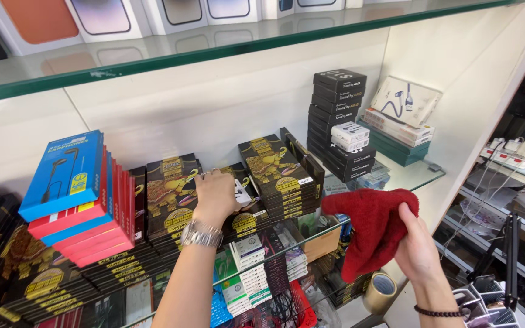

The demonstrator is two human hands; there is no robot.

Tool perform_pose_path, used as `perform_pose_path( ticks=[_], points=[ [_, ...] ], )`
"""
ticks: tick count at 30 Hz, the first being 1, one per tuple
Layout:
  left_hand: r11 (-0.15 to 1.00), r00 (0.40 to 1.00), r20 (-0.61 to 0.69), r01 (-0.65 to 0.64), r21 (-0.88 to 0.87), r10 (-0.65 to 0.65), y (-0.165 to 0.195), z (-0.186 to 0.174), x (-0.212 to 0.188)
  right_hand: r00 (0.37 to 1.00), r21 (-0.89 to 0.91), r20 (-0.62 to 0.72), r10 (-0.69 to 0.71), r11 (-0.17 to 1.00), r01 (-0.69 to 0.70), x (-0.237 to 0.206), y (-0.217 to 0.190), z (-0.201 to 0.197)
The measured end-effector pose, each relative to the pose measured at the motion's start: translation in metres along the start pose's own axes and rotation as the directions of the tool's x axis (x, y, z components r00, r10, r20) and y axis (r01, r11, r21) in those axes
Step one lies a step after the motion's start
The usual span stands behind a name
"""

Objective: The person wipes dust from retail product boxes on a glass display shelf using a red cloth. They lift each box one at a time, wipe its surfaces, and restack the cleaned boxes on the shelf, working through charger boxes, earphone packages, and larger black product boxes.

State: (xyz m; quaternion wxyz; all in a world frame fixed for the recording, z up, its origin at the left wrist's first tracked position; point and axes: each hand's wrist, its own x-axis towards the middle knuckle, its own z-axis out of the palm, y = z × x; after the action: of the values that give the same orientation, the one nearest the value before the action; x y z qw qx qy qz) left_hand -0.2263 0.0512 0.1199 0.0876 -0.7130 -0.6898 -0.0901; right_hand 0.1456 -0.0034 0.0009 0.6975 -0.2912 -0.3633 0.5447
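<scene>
My left hand, with a metal watch on the wrist, reaches to the middle of a glass shelf and grips a small white box among stacks of black and gold boxes. My right hand, a dark bead bracelet on its wrist, holds a red knitted cloth up in front of the shelf's front edge, to the right of the left hand. More black and gold boxes lean just right of the left hand.
Blue and red flat boxes lean at the left. A stack of black boxes and green and white boxes stand at the right. An upper glass shelf carries white boxes. A tape roll lies below.
</scene>
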Motion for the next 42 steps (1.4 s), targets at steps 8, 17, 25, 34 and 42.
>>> perform_pose_path(
  ticks=[8, 17, 25, 34, 42],
  points=[
    [0.591, 0.839, -0.456, -0.536, -0.603, 0.296, 0.079, -0.022, -0.079, 0.964, -0.387, 0.263, -0.03, 0.912, 0.134, -0.024, 0.038, 0.059],
    [0.243, 0.771, -0.501, -0.613, -0.752, 0.393, 0.136, 0.024, -0.085, 0.905, -0.623, 0.011, -0.426, 0.704, 0.34, 0.001, 0.049, 0.055],
    [-0.061, 0.942, -0.187, -0.177, -0.982, 0.278, 0.164, 0.086, -0.063, 0.883, -0.394, -0.356, -0.307, 0.906, 0.156, 0.012, 0.048, 0.031],
    [0.46, 0.844, -0.473, -0.535, -0.708, 0.254, 0.187, 0.094, -0.05, 0.932, -0.455, -0.08, -0.354, 0.845, 0.281, 0.029, 0.041, 0.035],
    [0.382, 0.789, -0.524, -0.614, -0.69, 0.322, 0.175, 0.066, -0.033, 0.926, -0.804, -0.03, -0.377, 0.559, 0.202, 0.04, -0.013, -0.012]
  ],
)
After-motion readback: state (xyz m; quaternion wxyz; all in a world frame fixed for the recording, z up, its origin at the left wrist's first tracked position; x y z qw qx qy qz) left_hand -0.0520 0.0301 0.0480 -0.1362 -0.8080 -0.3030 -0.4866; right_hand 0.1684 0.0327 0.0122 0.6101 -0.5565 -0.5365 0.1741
